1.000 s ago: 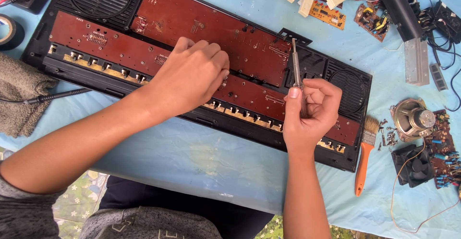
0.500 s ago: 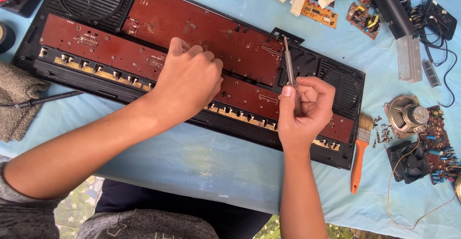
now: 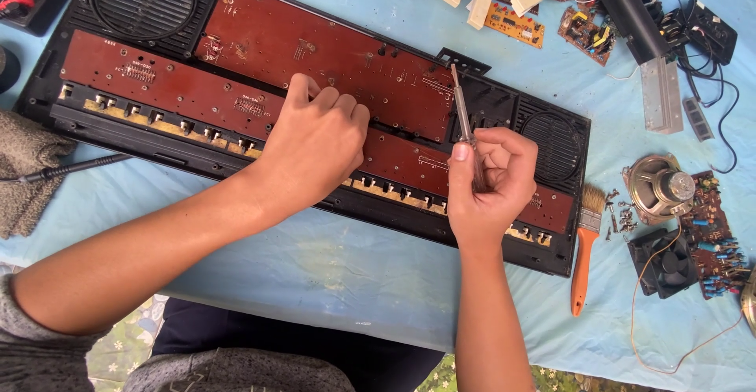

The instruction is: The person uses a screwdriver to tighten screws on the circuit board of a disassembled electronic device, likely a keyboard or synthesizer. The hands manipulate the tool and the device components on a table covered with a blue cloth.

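An opened electronic keyboard (image 3: 102,136) lies bottom-up across the blue cloth, its red-brown circuit boards (image 3: 315,53) and two round speakers exposed. My left hand (image 3: 315,144) rests knuckles-up on the middle of the lower board, fingers curled, pressing on it. My right hand (image 3: 492,179) grips a slim screwdriver (image 3: 461,104) by its clear handle. Its metal shaft points away from me, over the right end of the upper board. What the tip touches is unclear.
An orange-handled paintbrush (image 3: 583,254) lies right of the keyboard, beside loose screws (image 3: 622,215), a loose speaker (image 3: 657,187), a small fan (image 3: 669,270) and a circuit board (image 3: 713,238). More boards and cables (image 3: 567,14) sit at the top right. A grey cloth (image 3: 24,171) and probe lead (image 3: 71,167) lie left.
The view has drifted slightly, so everything sits a little further left in the frame. Both hands keep the same places on the keyboard, and the screwdriver stays in my right hand.
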